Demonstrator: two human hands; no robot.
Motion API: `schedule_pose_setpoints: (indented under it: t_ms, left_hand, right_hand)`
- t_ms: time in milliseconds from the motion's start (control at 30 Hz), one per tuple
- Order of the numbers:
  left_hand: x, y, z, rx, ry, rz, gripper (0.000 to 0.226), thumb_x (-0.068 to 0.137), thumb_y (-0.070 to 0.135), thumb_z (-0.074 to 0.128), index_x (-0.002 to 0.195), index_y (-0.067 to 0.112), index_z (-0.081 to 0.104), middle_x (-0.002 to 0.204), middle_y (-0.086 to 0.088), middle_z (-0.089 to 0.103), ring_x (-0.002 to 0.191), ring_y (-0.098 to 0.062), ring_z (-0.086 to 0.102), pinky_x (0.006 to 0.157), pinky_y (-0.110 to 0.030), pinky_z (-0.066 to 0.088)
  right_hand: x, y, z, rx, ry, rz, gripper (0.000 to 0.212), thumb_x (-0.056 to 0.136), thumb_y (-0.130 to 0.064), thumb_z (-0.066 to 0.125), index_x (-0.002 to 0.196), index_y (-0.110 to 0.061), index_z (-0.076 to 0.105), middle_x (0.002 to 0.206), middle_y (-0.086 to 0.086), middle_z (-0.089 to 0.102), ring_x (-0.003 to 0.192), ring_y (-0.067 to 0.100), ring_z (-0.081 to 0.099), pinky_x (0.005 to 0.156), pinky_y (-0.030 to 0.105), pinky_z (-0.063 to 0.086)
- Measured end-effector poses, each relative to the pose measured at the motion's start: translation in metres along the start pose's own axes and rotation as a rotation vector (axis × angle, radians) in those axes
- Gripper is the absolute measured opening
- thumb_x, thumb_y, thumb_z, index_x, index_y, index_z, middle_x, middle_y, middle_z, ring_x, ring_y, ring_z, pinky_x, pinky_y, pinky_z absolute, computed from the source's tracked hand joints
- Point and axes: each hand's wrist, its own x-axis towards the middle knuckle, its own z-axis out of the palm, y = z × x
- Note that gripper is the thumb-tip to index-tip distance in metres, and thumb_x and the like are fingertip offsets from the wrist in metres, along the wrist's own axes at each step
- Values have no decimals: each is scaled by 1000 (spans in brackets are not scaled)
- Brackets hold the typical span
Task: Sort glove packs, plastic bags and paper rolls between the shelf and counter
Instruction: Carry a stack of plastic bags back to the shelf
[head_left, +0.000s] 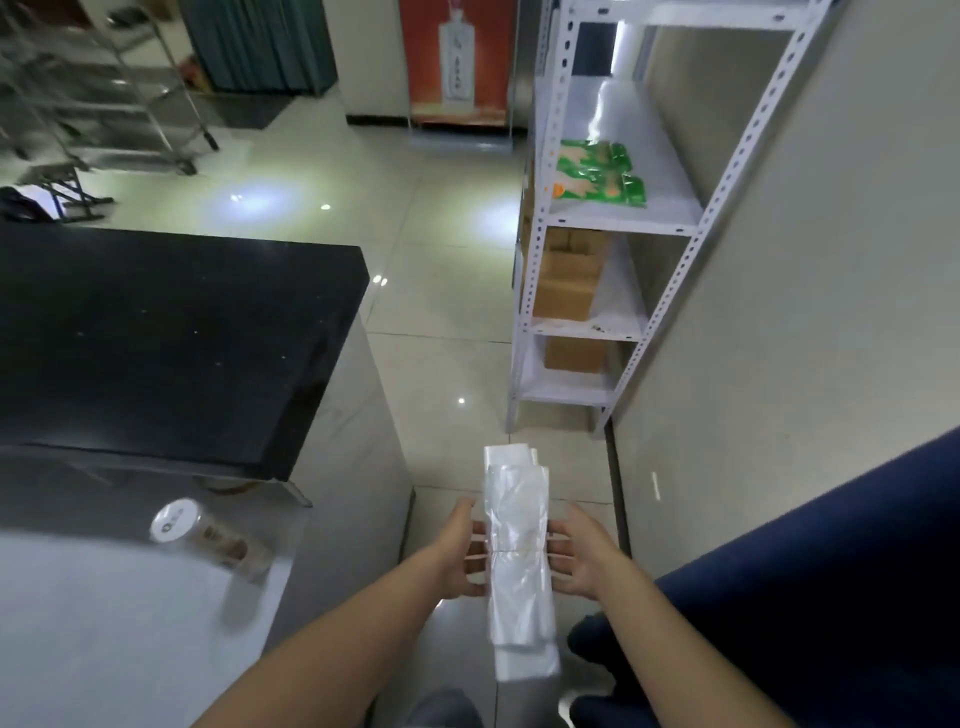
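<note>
The left hand (460, 553) and right hand (584, 558) are sandwiching the long clear plastic-bag stack (517, 571) between straight, spread fingers.

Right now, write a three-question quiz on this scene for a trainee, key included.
1. True or false: the green glove packs lie on a level of the white shelf above the cardboard boxes.
2. Fill in: the paper roll lies on its side on the ____.
3. Pick one: the plastic bags are A) set on the floor, B) hung from a hook, C) held between both hands.

Key
1. True.
2. The counter.
3. C: the left hand and the right hand press the stack from either side.
</note>
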Motion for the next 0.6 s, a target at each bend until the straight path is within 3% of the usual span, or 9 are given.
schedule_pose_setpoints:
  t_ms: [100,467,600]
  left_hand:
    - [0,26,8,-49,28,36,57,94,60,40,102,9,64,97,-12,69,91,-29,64,93,-47,53]
    - [71,172,2,-106,63,84,57,91,64,41,97,12,63,92,-12,69,88,-29,64,95,-44,51]
    - [91,243,-8,-82,34,94,57,93,63,40,96,12,64,91,-11,70,87,-28,64,89,-40,52]
  right_hand:
    - [12,-33,9,-60,-27,0,60,101,-55,34,115,-6,66,112,18,70,103,35,66,86,44,56]
    - [79,-172,69,-68,-15,-32,56,100,-52,41,112,-4,66,110,20,71,103,36,67,95,48,54]
    - [97,-234,106,-71,14,-61,50,100,-49,46,111,-4,65,110,20,68,101,36,65,87,45,55]
